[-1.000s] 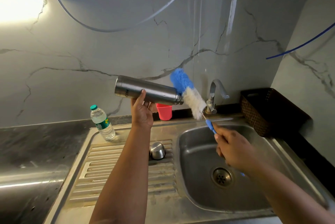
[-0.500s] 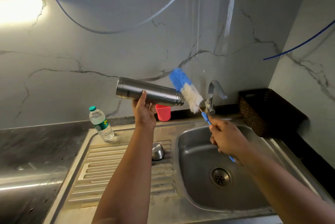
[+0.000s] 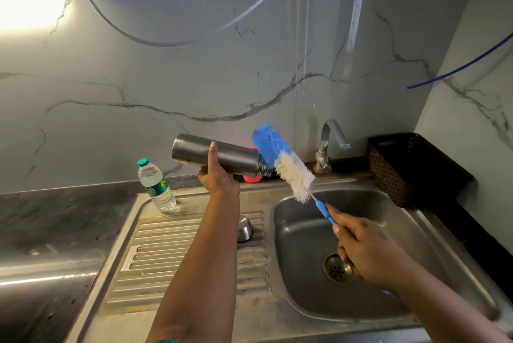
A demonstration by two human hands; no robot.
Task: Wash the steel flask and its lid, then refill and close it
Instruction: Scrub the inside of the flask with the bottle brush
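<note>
At frame centre the steel flask (image 3: pixel 222 158) is gripped sideways by the left hand (image 3: pixel 219 180) while the bottle brush (image 3: pixel 283 161), pinched by the right hand (image 3: pixel 366 249), is held at its mouth, so insertion for scrubbing is judged next.

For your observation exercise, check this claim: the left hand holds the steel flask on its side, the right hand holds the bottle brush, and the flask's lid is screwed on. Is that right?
Not quite. The head view shows the lid off, lying on the sink's draining board. The rest holds: the left hand holds the steel flask on its side, the right hand the bottle brush.
</note>
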